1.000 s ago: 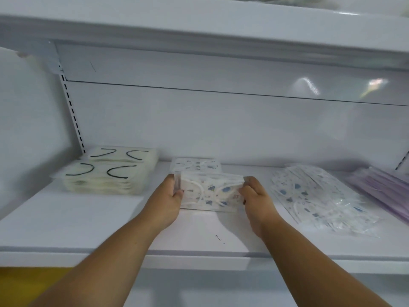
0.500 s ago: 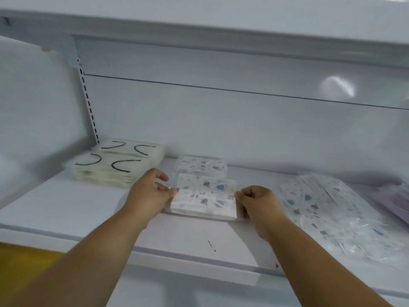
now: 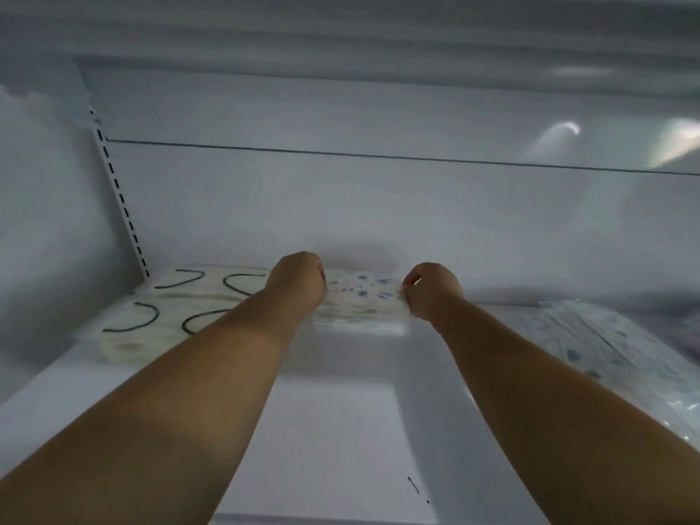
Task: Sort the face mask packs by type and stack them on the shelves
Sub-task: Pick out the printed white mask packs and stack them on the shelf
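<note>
**Both hands on the printed pack**

Your left hand [image 3: 297, 284] and right hand [image 3: 430, 291] each pinch one end of the printed pack [image 3: 361, 301] at the back of the shelf [image 3: 333, 430]. It sits between the cream stack [image 3: 170, 312] and the loose pile [image 3: 613, 358] on your right.

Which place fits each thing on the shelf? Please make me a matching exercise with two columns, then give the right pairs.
Things:
1. cream packs with black loops
2. blue-patterned pack
3. loose pile of patterned packs
4. left hand

Places:
A. right side of the shelf
B. between the two hands
C. left end of the shelf
D. on the pack's left end

Pairs: 1-C, 2-B, 3-A, 4-D
</note>
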A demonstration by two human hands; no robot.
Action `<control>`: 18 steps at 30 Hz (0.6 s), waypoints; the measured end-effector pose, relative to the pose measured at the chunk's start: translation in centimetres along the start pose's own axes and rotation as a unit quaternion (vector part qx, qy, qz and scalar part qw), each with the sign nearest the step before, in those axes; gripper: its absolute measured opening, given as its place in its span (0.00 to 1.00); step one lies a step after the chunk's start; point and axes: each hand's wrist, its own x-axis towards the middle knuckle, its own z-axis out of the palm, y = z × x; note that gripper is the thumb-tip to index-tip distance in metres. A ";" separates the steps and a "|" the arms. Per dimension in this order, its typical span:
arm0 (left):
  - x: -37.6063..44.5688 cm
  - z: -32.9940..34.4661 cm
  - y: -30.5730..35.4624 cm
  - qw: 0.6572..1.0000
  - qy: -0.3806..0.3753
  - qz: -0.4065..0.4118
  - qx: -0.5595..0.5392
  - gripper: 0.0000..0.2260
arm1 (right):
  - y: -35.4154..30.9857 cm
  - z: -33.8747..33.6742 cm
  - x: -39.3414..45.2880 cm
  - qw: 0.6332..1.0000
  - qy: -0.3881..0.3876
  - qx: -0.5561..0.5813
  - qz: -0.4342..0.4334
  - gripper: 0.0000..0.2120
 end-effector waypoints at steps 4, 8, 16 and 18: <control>0.6 1.9 -0.5 0.999 -0.024 0.012 0.023 0.10 | 0.7 1.4 0.6 0.999 0.027 -0.012 0.016 0.09; 0.7 2.6 -0.5 0.999 -0.014 0.015 0.045 0.12 | 1.1 2.0 1.1 0.999 0.017 -0.026 0.017 0.10; -2.8 2.8 0.0 0.943 -0.001 0.319 0.096 0.21 | 1.1 2.1 -2.0 0.933 -0.056 -0.230 -0.269 0.32; -2.7 3.2 -0.2 0.939 0.002 0.319 0.126 0.19 | 1.4 3.3 -2.1 0.913 -0.085 -0.280 -0.285 0.33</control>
